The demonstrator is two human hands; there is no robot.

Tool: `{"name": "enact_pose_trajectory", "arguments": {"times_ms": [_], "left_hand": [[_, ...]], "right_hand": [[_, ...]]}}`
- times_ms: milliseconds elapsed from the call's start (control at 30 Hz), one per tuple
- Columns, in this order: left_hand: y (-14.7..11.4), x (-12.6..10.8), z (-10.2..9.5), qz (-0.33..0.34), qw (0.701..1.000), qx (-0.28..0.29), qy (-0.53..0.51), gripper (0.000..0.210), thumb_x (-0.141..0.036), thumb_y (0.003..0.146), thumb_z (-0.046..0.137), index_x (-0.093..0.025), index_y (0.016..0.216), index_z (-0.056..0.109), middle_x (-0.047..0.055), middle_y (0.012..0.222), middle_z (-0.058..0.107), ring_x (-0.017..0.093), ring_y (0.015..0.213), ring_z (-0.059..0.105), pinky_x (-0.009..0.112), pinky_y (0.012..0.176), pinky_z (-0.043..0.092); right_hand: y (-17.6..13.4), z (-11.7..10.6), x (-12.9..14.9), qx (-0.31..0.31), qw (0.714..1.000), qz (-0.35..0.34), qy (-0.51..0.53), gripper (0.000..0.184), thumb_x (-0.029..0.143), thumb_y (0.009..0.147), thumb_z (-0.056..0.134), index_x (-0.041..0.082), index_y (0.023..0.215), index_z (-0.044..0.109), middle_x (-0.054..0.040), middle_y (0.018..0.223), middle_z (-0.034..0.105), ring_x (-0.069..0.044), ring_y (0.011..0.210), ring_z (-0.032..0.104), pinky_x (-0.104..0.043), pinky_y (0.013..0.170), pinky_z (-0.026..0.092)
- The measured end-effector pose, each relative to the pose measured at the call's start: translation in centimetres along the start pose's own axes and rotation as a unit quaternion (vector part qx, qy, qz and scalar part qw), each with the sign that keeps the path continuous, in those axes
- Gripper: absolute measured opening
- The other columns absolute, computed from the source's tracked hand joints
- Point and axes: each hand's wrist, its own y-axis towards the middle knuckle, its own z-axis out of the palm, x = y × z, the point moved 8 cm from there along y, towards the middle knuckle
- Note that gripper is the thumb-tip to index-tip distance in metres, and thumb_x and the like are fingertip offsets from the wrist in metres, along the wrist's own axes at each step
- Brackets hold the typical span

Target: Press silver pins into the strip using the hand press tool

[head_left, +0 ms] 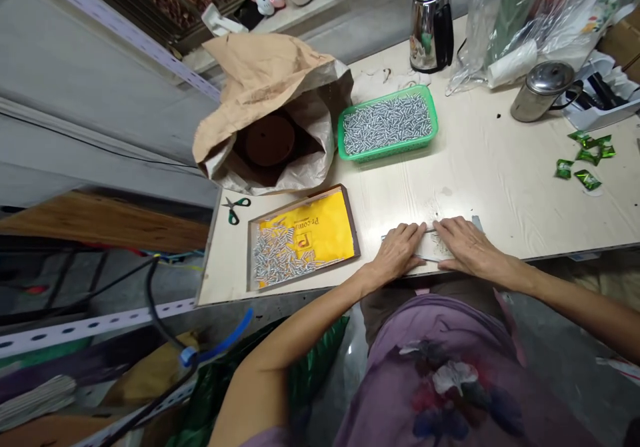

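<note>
My left hand (399, 250) and my right hand (467, 247) rest close together at the table's front edge. Beneath them lies a thin, flat, greyish plate (434, 247), with a bluish-grey end showing past my right fingers. Fingers and thumbs of both hands are closed over its sides, and most of it is covered. Dark specks lie on and behind the plate. To the left, a shallow tray (356, 237) with a yellow lining (327, 223) holds many small silver metal pins (280, 253). More such pins fill a green plastic basket (387, 153) farther back.
An open brown paper sack (270, 73) stands at the back left, with green-handled scissors (235, 210) before it. A metal kettle (430, 27), a lidded steel mug (537, 97), clear plastic bags (480, 40) and green-wrapped sweets (587, 180) occupy the back and right.
</note>
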Motion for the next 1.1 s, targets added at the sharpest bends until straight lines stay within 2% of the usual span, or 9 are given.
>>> {"name": "enact_pose_trajectory", "arguments": {"times_ms": [233, 367, 533, 633, 700, 767, 867, 967, 1100], "left_hand": [[0.8, -1.2, -0.2, 0.014, 0.999, 0.031, -0.005, 0.032, -0.036, 0.088, 0.061, -0.015, 0.110, 0.054, 0.010, 0.106, 0.058, 0.025, 0.100, 0.051, 0.038, 0.083, 0.045], [0.9, -1.2, 0.4, 0.015, 0.999, 0.044, 0.019, 0.022, -0.036, 0.090, 0.058, -0.014, 0.096, 0.058, 0.009, 0.093, 0.058, 0.024, 0.093, 0.051, 0.036, 0.077, 0.044], [0.8, -1.1, 1.2, 0.024, 0.999, 0.023, 0.028, 0.022, -0.035, 0.094, 0.051, -0.016, 0.085, 0.059, 0.007, 0.084, 0.057, 0.022, 0.088, 0.051, 0.034, 0.072, 0.042], [0.9, -0.8, 1.3, 0.014, 0.999, 0.017, 0.026, 0.023, -0.034, 0.094, 0.050, -0.017, 0.083, 0.059, 0.007, 0.083, 0.058, 0.022, 0.088, 0.052, 0.034, 0.072, 0.045], [0.7, -0.6, 1.2, 0.003, 1.000, 0.004, 0.020, 0.022, -0.035, 0.094, 0.052, -0.016, 0.088, 0.060, 0.008, 0.086, 0.061, 0.023, 0.090, 0.055, 0.036, 0.075, 0.048], [0.2, -0.7, 0.9, -0.003, 0.999, -0.036, 0.001, 0.025, -0.037, 0.093, 0.053, -0.015, 0.103, 0.059, 0.011, 0.100, 0.063, 0.025, 0.098, 0.056, 0.040, 0.081, 0.050], [-1.3, -1.5, 0.8, 0.008, 0.991, -0.126, -0.037, 0.039, -0.034, 0.095, 0.048, -0.014, 0.129, 0.047, 0.019, 0.130, 0.054, 0.029, 0.124, 0.050, 0.049, 0.099, 0.046], [-3.0, -3.0, 2.1, 0.028, 0.982, -0.175, -0.059, 0.041, -0.030, 0.098, 0.042, -0.015, 0.136, 0.042, 0.020, 0.143, 0.046, 0.029, 0.140, 0.036, 0.051, 0.108, 0.041], [-3.8, -4.6, 4.1, 0.035, 0.982, -0.171, -0.072, 0.043, -0.036, 0.097, 0.045, -0.016, 0.135, 0.046, 0.017, 0.141, 0.051, 0.029, 0.140, 0.037, 0.052, 0.111, 0.038]], "right_hand": [[-0.7, -0.6, 0.9, -0.030, 0.999, 0.010, 0.004, 0.030, 0.022, 0.089, 0.053, 0.012, 0.117, 0.053, -0.0127, 0.096, 0.058, -0.026, 0.088, 0.051, -0.038, 0.076, 0.046], [-0.9, -0.1, 1.3, -0.032, 0.999, 0.013, -0.004, 0.014, 0.018, 0.091, 0.051, 0.013, 0.100, 0.060, -0.0091, 0.086, 0.058, -0.022, 0.080, 0.049, -0.033, 0.072, 0.043], [-0.9, 0.6, 1.8, -0.058, 0.998, -0.012, -0.003, 0.020, 0.013, 0.093, 0.045, 0.017, 0.080, 0.060, -0.0054, 0.076, 0.055, -0.019, 0.075, 0.047, -0.031, 0.069, 0.038], [-0.7, 0.7, 1.8, -0.064, 0.998, -0.010, -0.006, 0.024, 0.011, 0.093, 0.042, 0.017, 0.078, 0.059, -0.0054, 0.074, 0.055, -0.020, 0.074, 0.046, -0.031, 0.068, 0.037], [-0.5, 0.3, 1.4, -0.061, 0.998, 0.002, 0.004, 0.019, 0.013, 0.093, 0.044, 0.017, 0.085, 0.061, -0.0065, 0.078, 0.056, -0.020, 0.076, 0.047, -0.032, 0.070, 0.039], [-0.4, -0.3, 0.7, -0.048, 0.998, 0.007, 0.027, 0.014, 0.021, 0.091, 0.051, 0.017, 0.101, 0.061, -0.0086, 0.087, 0.058, -0.022, 0.082, 0.049, -0.034, 0.072, 0.041], [-0.1, -0.8, -0.6, -0.013, 0.998, -0.010, 0.055, 0.042, 0.040, 0.085, 0.062, 0.015, 0.119, 0.057, -0.0127, 0.099, 0.059, -0.026, 0.090, 0.051, -0.037, 0.075, 0.044], [0.5, -0.5, -2.1, 0.004, 0.998, -0.017, 0.053, 0.042, 0.045, 0.089, 0.055, 0.016, 0.120, 0.058, -0.0140, 0.103, 0.061, -0.027, 0.092, 0.052, -0.039, 0.077, 0.044], [2.4, -0.3, -4.1, -0.032, 0.999, 0.009, 0.015, 0.029, 0.029, 0.095, 0.041, 0.017, 0.105, 0.065, -0.0126, 0.092, 0.064, -0.026, 0.088, 0.051, -0.039, 0.077, 0.041]]}}
